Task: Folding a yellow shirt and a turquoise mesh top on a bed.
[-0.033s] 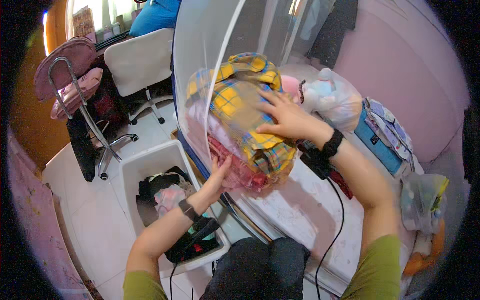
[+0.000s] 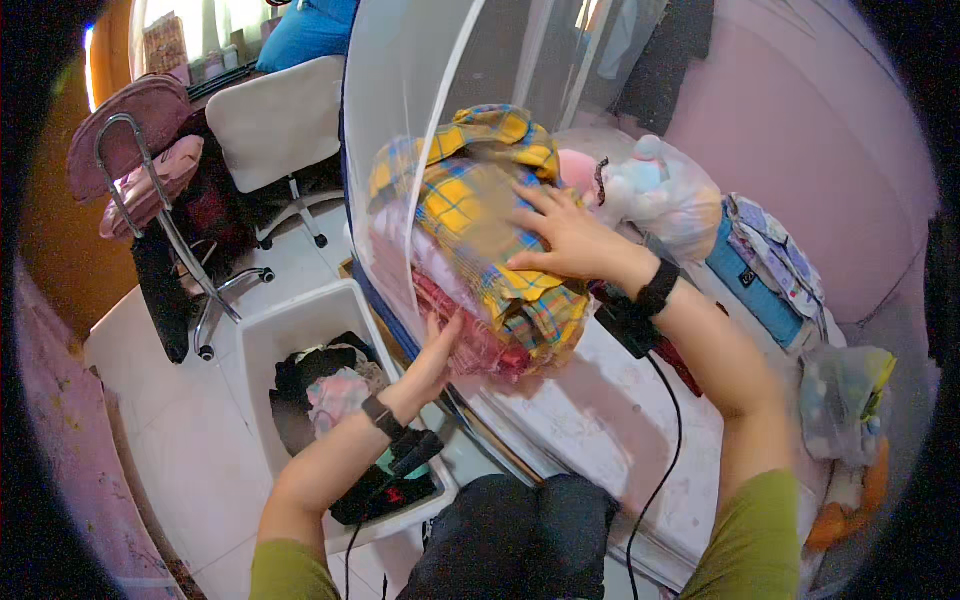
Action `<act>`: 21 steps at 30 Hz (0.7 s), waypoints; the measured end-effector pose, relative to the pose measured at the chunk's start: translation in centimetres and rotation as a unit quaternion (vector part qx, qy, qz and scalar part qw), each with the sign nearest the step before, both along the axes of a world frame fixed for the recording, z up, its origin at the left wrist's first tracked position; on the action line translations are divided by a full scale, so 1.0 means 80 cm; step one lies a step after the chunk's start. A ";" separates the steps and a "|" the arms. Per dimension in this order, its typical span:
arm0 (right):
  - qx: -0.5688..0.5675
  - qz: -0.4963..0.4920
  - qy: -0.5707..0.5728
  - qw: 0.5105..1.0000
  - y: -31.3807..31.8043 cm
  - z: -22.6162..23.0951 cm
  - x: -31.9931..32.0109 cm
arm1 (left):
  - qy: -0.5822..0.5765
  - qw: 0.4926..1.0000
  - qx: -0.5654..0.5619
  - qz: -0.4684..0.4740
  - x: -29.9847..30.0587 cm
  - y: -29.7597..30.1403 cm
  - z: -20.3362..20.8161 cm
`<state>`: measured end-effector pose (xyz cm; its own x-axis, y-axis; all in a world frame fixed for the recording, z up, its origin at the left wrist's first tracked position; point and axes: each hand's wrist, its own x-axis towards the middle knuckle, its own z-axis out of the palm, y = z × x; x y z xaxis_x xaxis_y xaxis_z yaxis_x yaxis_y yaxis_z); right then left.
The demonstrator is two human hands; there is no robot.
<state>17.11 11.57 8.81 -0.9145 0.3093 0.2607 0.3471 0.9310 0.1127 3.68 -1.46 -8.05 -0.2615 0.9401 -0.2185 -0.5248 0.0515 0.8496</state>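
A pile of clothes rests on the mattress at the net's opening, with a yellow and blue plaid shirt point(image 2: 465, 205) on top. My right hand point(image 2: 575, 235) lies on the shirt, its fingers spread. Low on the pile's left side, my left hand point(image 2: 437, 360) presses against pink-red cloth point(image 2: 485, 350), fingers stretched and partly hidden by the fabric. Lilac cloth point(image 2: 425, 250) shows between these layers. The white net point(image 2: 385, 90) partly covers the pile's left part. Each wrist wears a dark band with a small black device.
Below my left forearm stands a white tub point(image 2: 250, 370) holding dark clothes point(image 2: 300, 385). Beyond the pile sits a clear bag of plush toys point(image 2: 665, 195); folded blue fabric point(image 2: 755, 285) lies right of it. A black cable point(image 2: 672, 460) crosses the mattress point(image 2: 570, 440). Chairs point(image 2: 275, 125) stand back left.
The view has shifted very slightly. Both hands stay on the pile, with no clear movement of the clothes.
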 end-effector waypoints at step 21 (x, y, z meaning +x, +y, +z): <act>-0.108 -0.065 0.078 0.989 0.072 -0.043 0.018 | 0.139 0.989 0.027 -0.035 -0.009 0.130 -0.021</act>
